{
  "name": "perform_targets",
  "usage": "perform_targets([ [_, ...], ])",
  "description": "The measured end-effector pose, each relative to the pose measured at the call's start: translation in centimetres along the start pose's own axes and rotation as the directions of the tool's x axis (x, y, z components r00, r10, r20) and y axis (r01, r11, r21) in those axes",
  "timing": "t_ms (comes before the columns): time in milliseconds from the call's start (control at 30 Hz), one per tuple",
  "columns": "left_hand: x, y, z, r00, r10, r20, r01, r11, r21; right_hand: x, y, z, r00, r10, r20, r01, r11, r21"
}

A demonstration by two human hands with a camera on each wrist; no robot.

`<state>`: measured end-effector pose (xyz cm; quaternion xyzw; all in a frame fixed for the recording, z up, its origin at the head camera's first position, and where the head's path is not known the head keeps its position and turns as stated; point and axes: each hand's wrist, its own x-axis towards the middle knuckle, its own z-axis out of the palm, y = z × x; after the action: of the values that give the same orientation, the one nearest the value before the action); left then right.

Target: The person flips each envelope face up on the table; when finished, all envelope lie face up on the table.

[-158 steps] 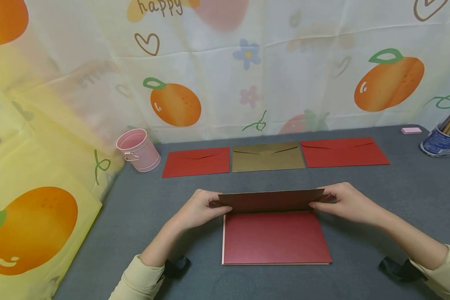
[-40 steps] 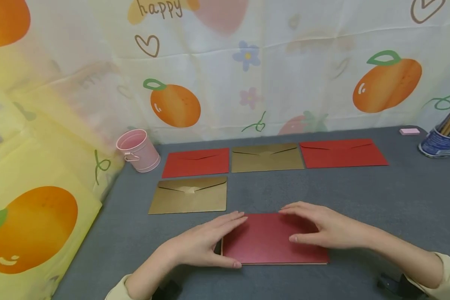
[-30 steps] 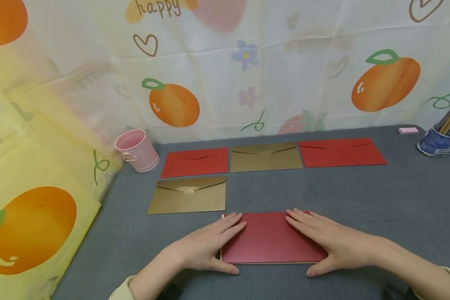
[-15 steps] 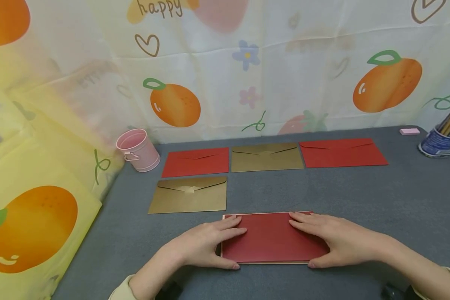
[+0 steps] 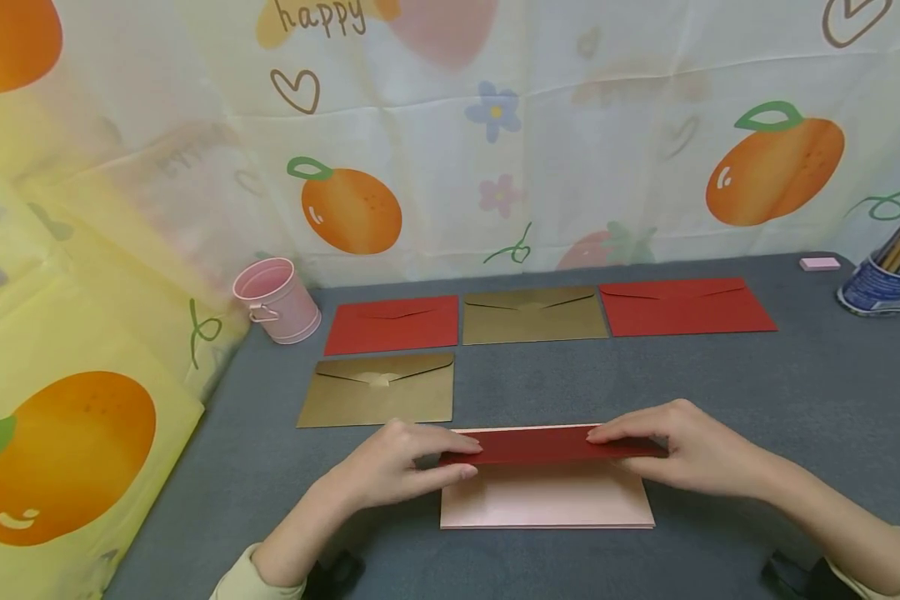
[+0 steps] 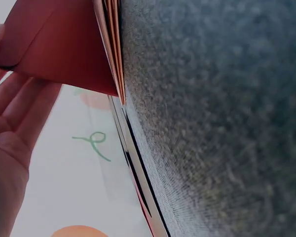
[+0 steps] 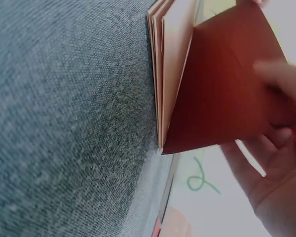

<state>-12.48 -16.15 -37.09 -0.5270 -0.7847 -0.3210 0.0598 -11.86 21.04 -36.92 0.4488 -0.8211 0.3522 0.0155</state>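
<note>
A red envelope (image 5: 532, 446) is lifted at its near edge and tilts up from a small stack. My left hand (image 5: 397, 467) pinches its left end between thumb and fingers. At the other end, my right hand (image 5: 690, 450) pinches it the same way. Beneath lies a pale pinkish envelope (image 5: 547, 498), topmost of the remaining stack. Both wrist views show the raised red envelope (image 6: 59, 44) standing off the layered stack edges (image 7: 160, 74). To the left rear of the stack lies a gold envelope (image 5: 378, 392), flap side up.
Along the back lie a red envelope (image 5: 392, 325), a darker gold envelope (image 5: 535, 316) and another red envelope (image 5: 686, 307). A pink bucket (image 5: 277, 302) stands at the left. A pink eraser-like block (image 5: 819, 264) and a blue pencil tin (image 5: 883, 285) are at the right.
A gold envelope, earlier held by both hands, now lies at left in a second row. The hands came down onto the stack, then raised the top red envelope's near edge.
</note>
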Motion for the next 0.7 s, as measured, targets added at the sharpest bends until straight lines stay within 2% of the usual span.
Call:
perform_targets([
  [67,0.3,-0.2,-0.1,0.997,0.034,-0.069,-0.036,0.999,-0.025,0.2,0.0,0.0,0.997,-0.032,-0.068,0.032,0.999,0.007],
  [167,0.7,-0.4,-0.2,0.987,0.042,-0.156,-0.051,0.997,-0.053,0.5,-0.1,0.0,0.986,-0.049,-0.161,0.048,0.999,-0.009],
  [333,1.2,-0.3,-0.3,0.969,-0.002,-0.248,-0.019,0.997,-0.08,0.6,-0.6,-0.2,0.972,0.001,-0.233,-0.001,1.0,-0.001],
  [467,1.1,-0.3,-0.2,0.965,-0.041,-0.261,0.012,0.994,-0.11,0.6,-0.7,-0.3,0.972,0.044,-0.232,-0.041,0.999,0.018],
  [700,0.3,-0.7,0.0,0.964,-0.155,-0.217,0.119,0.978,-0.173,0.0,-0.2,-0.3,0.966,0.147,-0.211,-0.149,0.989,0.011],
])
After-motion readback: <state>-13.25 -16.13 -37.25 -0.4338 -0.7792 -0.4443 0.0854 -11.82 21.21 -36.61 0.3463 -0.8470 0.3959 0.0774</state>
